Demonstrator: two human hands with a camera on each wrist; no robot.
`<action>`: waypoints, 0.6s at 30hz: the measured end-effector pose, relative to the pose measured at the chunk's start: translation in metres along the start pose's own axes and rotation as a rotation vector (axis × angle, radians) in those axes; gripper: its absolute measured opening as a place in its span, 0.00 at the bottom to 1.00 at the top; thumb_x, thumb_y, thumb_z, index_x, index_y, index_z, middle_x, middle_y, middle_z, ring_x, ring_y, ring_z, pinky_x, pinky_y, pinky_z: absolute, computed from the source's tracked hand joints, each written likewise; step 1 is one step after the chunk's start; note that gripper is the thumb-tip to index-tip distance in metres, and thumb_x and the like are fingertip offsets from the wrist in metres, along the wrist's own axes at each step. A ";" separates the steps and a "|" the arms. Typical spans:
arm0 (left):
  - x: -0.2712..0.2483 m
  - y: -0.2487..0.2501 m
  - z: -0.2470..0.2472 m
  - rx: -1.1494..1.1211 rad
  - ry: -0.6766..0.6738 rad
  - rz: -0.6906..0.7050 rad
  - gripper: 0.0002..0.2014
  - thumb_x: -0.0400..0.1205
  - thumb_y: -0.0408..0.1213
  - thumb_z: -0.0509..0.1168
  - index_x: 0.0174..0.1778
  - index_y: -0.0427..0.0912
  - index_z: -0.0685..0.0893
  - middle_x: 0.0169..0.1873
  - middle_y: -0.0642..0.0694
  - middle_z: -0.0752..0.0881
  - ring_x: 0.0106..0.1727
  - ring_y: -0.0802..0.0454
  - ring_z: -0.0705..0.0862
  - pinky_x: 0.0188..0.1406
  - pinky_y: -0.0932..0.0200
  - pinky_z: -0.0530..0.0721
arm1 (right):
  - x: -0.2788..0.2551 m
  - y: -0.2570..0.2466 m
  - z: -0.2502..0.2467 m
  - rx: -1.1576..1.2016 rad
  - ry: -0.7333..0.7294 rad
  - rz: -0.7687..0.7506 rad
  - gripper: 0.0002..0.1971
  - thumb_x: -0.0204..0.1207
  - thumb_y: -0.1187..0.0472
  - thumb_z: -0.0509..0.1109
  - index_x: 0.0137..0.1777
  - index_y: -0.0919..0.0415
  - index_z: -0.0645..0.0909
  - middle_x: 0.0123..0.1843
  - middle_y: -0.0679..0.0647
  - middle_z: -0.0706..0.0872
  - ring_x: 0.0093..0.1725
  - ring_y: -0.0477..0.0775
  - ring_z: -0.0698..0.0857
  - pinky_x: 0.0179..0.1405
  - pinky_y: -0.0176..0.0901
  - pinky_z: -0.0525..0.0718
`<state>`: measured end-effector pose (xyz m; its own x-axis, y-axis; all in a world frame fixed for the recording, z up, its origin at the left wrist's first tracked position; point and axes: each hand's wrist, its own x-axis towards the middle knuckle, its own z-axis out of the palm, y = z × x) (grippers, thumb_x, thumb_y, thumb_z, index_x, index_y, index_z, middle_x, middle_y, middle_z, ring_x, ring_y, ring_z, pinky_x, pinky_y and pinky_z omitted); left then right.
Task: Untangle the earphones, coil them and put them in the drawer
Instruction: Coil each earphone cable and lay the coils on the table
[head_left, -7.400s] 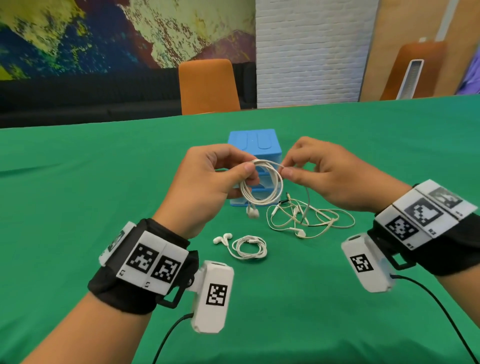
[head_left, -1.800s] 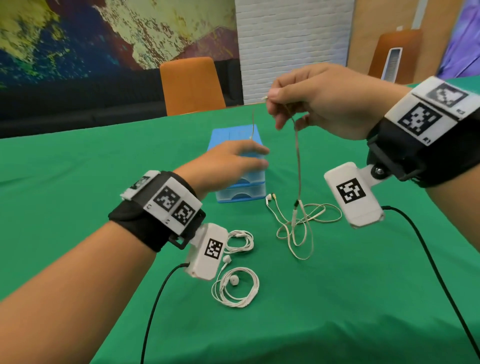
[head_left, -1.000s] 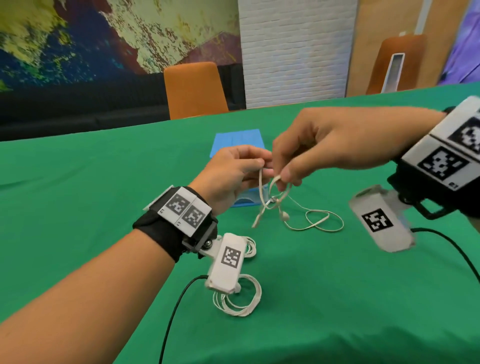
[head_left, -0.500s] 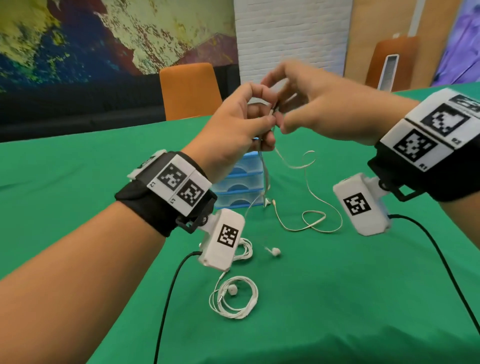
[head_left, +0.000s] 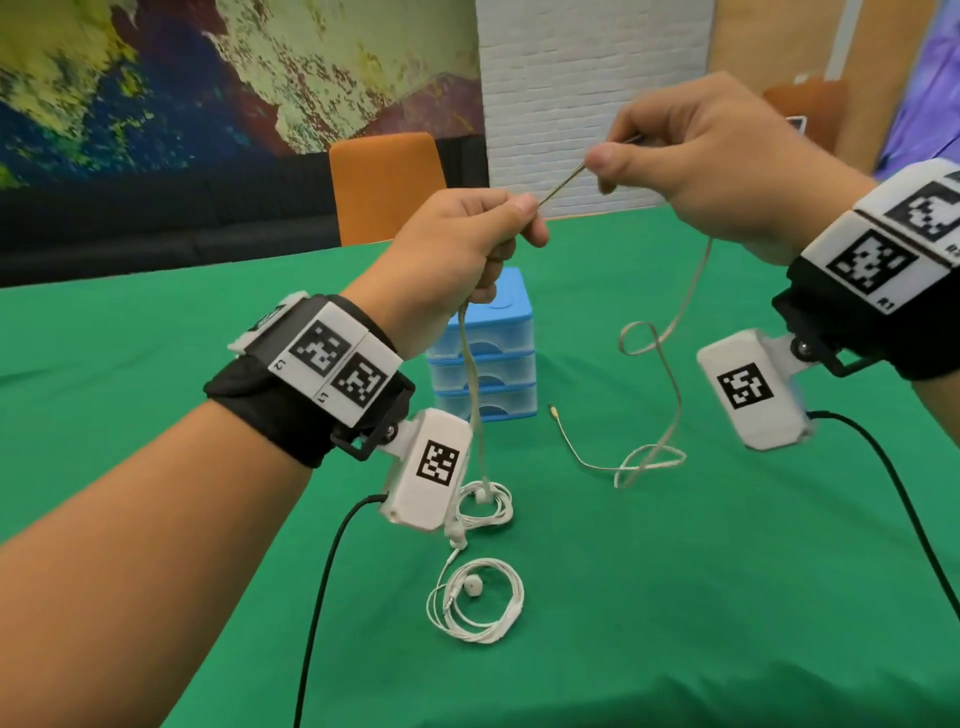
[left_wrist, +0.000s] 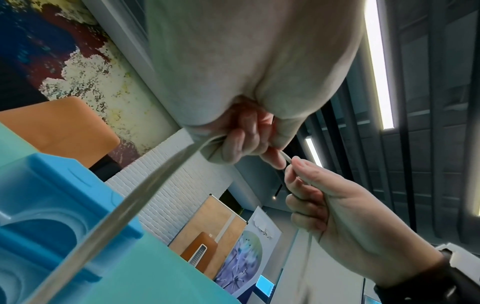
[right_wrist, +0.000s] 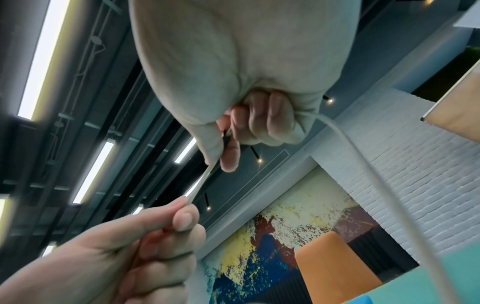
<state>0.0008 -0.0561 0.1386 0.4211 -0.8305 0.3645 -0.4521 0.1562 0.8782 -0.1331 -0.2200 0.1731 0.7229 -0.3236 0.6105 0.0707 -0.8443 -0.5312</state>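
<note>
Both hands are raised above the green table (head_left: 727, 597), stretching a beige earphone cable (head_left: 561, 182) taut between them. My left hand (head_left: 467, 244) pinches the cable; one end hangs down from it to an earbud (head_left: 484, 496) near the table. My right hand (head_left: 675, 156) pinches the other part, and from it the cable (head_left: 670, 374) drops in loops to the table, ending in the plug (head_left: 554, 411). The blue drawer unit (head_left: 488, 353) stands behind, drawers closed. The wrist views show the pinched cable (left_wrist: 284, 158) (right_wrist: 200, 183) between the two hands.
Two coiled white earphones lie on the table in front of me, one (head_left: 475, 600) nearer and one (head_left: 488, 512) partly behind the left wrist camera. An orange chair (head_left: 384, 182) stands beyond the table's far edge.
My hands have drawn apart, pulling a stretch of cable straight between them. More cable has lifted off the table, and the tangle has opened into loose loops.
</note>
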 end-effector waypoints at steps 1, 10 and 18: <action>0.000 0.001 -0.001 -0.009 -0.011 -0.003 0.17 0.92 0.39 0.58 0.38 0.40 0.81 0.24 0.51 0.60 0.28 0.52 0.52 0.27 0.57 0.51 | 0.002 0.002 -0.003 -0.014 0.031 -0.005 0.17 0.83 0.50 0.71 0.45 0.66 0.87 0.32 0.58 0.75 0.23 0.43 0.63 0.22 0.35 0.62; -0.008 0.000 -0.021 0.033 0.036 -0.166 0.16 0.90 0.40 0.59 0.36 0.42 0.78 0.26 0.49 0.59 0.23 0.54 0.56 0.27 0.58 0.55 | -0.001 0.024 -0.008 -0.305 -0.133 0.232 0.11 0.83 0.50 0.70 0.59 0.55 0.87 0.41 0.54 0.84 0.33 0.49 0.78 0.30 0.41 0.73; -0.023 -0.005 -0.007 0.096 -0.122 -0.155 0.14 0.91 0.35 0.58 0.41 0.39 0.82 0.24 0.49 0.64 0.21 0.56 0.59 0.20 0.66 0.62 | -0.033 0.001 0.064 0.247 -0.416 0.074 0.05 0.83 0.69 0.69 0.56 0.70 0.78 0.39 0.62 0.84 0.36 0.52 0.86 0.45 0.52 0.88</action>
<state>-0.0007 -0.0341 0.1279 0.3956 -0.9001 0.1823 -0.4647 -0.0249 0.8851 -0.1130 -0.1831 0.1147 0.9419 -0.1385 0.3060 0.1330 -0.6829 -0.7183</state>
